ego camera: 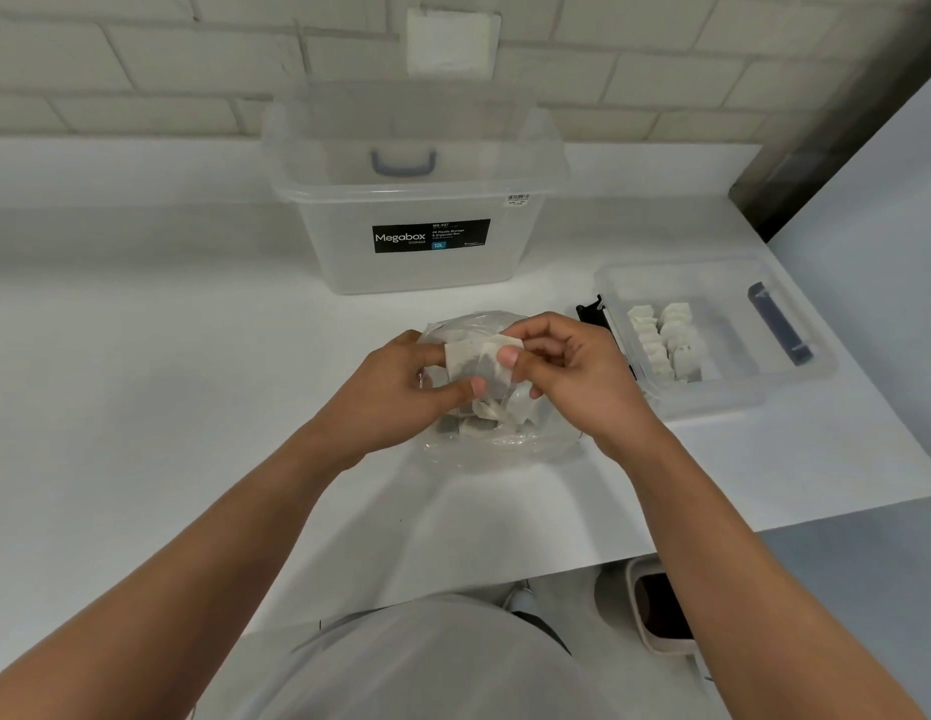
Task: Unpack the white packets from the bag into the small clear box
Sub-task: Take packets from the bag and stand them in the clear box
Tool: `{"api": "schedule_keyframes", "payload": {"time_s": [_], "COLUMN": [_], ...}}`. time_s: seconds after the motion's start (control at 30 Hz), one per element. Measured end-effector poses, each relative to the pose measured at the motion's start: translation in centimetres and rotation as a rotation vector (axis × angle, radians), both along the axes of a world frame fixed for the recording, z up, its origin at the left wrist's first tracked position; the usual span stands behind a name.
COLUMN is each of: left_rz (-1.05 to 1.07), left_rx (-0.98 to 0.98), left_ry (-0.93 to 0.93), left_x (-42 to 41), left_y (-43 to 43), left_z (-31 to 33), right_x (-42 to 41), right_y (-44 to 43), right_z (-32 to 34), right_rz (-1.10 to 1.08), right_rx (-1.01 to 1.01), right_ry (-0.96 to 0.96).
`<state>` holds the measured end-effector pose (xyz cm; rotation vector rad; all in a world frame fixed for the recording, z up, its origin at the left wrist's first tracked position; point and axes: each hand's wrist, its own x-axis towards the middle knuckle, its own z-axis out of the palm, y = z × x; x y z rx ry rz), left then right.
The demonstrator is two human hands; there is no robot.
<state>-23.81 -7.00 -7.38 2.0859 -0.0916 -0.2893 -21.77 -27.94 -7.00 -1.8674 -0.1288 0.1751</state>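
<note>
A clear plastic bag (pixel 505 444) lies on the white table in front of me, with several white packets (pixel 479 426) still inside. Above it, my left hand (pixel 401 392) and my right hand (pixel 567 371) both pinch white packets (pixel 466 356) held between thumbs and fingers. The small clear box (pixel 723 387) stands to the right of the bag. Two rows of white packets (pixel 666 340) stand upright inside it.
A large clear Megabox storage tub (pixel 416 200) stands behind the bag against the brick wall. The small box's lid with a dark handle (pixel 780 324) lies at its far right. A black clip (pixel 590 314) sits at the box's left side. The table edge runs near right.
</note>
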Motion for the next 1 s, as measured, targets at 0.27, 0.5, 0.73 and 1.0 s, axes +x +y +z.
{"api": "schedule_keyframes", "payload": {"time_s": [0.27,0.5,0.73,1.0], "left_rz": [0.036,0.065,0.050,0.128], "left_rx": [-0.104,-0.153,-0.138,-0.091], "left_ry": [0.056,0.076,0.076,0.041], "left_x": [-0.2,0.1,0.4,0.9], "left_y": [-0.3,-0.4,-1.3,-2.7], "left_z": [0.2,-0.4,-0.1,0.3], "right_x": [-0.2,-0.1,0.6,0.7], "right_y": [0.0,-0.4,-1.9,-8.6], "right_z": [-0.2,0.3,1.3,6.1], "right_rz": [-0.050,-0.142,-0.050,-0.028], "right_rx": [0.020,0.010,-0.152,-0.291], "right_ry": [-0.010,-0.082,-0.108,-0.172]}}
